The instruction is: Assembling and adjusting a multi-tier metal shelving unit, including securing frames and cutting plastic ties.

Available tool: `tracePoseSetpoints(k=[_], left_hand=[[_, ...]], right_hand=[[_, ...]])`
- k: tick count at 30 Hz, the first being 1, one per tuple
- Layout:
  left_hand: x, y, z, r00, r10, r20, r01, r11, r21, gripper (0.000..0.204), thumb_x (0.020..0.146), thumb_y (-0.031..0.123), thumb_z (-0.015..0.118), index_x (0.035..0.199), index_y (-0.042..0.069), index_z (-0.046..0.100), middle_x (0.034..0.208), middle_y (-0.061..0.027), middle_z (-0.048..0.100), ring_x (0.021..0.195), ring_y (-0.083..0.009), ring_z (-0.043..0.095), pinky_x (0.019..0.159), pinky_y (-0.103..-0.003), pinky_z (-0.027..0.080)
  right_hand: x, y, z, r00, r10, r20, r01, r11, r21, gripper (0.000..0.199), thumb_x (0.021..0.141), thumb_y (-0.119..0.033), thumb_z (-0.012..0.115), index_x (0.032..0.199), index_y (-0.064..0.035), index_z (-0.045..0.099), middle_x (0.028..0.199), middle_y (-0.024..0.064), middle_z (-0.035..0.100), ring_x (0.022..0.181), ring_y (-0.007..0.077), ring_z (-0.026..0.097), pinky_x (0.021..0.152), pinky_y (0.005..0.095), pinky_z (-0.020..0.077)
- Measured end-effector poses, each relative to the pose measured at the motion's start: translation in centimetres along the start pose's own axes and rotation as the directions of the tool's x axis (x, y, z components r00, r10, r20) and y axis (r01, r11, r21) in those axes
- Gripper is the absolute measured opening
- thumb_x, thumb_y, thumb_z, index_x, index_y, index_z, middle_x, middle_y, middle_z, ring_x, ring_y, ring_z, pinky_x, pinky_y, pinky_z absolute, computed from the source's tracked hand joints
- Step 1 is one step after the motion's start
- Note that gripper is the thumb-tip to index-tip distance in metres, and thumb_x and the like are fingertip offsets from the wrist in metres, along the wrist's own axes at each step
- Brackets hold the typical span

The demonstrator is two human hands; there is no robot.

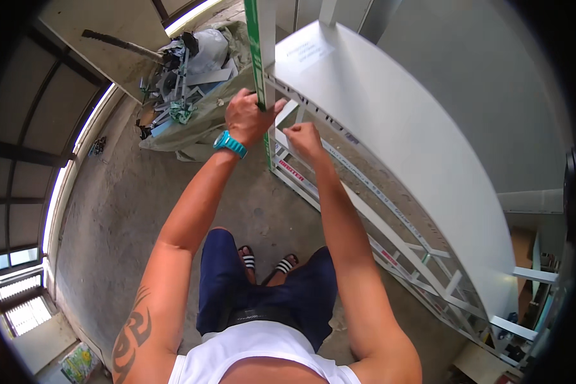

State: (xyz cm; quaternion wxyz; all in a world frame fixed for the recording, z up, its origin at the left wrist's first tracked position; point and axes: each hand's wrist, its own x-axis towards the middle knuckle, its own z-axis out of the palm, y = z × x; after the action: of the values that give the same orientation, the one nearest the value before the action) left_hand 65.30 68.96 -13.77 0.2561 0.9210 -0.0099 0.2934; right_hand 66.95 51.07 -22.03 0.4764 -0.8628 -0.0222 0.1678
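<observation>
A tall white workbench frame of metal bars [403,256] carries a broad white panel [390,96] with a smooth surface. At its near left corner stands a white upright post [268,45] with a green strip along one side. My left hand [245,116], below a teal wristwatch [230,144], wraps round this post just under the panel's level, thumb on the right side. Beside it, just below the panel's edge, my right hand [304,139] is closed with curled fingers; whatever lies in it, if anything, is hidden.
A heap of metal offcuts and plastic scraps [185,77] lies on a greenish tarp [201,125] at the far left. Dark-framed panels [32,128] line the left side. Grey concrete floor [121,211] spreads round my feet. Shelving with assorted items [525,313] stands at the right.
</observation>
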Motion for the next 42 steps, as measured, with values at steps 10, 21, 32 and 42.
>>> tracePoseSetpoints(k=[10,21,32,42], left_hand=[[-1.5,-3.3,8.0,0.905,0.108,-0.412,-0.290,0.864,-0.411,0.023,0.074,0.019,0.078,0.064,0.001,0.068,0.066,-0.0071,0.063,0.049,-0.0208,0.046,0.047,-0.035,0.038],[-1.6,-3.5,9.7,0.833,0.131,-0.537,-0.374,0.849,-0.373,0.022,0.074,0.019,0.078,0.068,-0.001,0.071,0.065,-0.0061,0.061,0.049,-0.0194,0.044,0.047,-0.034,0.038],[-2.3,-3.7,8.9,0.877,0.069,-0.475,-0.282,0.875,-0.394,0.022,0.074,0.020,0.078,0.068,0.000,0.072,0.067,-0.0065,0.064,0.051,-0.0208,0.048,0.049,-0.034,0.040],[-2.3,-2.9,8.8,0.835,0.108,-0.539,-0.327,0.886,-0.328,0.024,0.074,0.023,0.074,0.062,0.003,0.071,0.056,-0.0061,0.062,0.053,-0.0225,0.052,0.052,-0.034,0.044]], right_hand=[[3.4,2.0,0.4,0.992,-0.074,0.098,0.054,0.980,0.190,0.022,0.088,-0.013,0.071,0.100,0.0037,0.080,0.083,0.0093,0.073,0.074,0.0156,0.064,0.066,0.0280,0.0507],[4.2,0.8,-0.9,0.970,0.034,0.239,-0.051,0.997,0.066,0.020,0.079,-0.007,0.062,0.085,-0.0004,0.080,0.080,0.0055,0.072,0.072,0.0151,0.061,0.065,0.0294,0.0498],[4.0,2.8,1.5,0.998,-0.049,0.028,0.044,0.987,0.154,0.017,0.079,-0.007,0.061,0.079,-0.0004,0.076,0.074,0.0047,0.066,0.066,0.0132,0.056,0.060,0.0280,0.0457],[3.9,3.1,0.7,0.992,-0.057,0.116,0.034,0.980,0.196,0.015,0.079,-0.008,0.064,0.082,0.0018,0.074,0.073,0.0070,0.065,0.064,0.0135,0.055,0.058,0.0281,0.0450]])
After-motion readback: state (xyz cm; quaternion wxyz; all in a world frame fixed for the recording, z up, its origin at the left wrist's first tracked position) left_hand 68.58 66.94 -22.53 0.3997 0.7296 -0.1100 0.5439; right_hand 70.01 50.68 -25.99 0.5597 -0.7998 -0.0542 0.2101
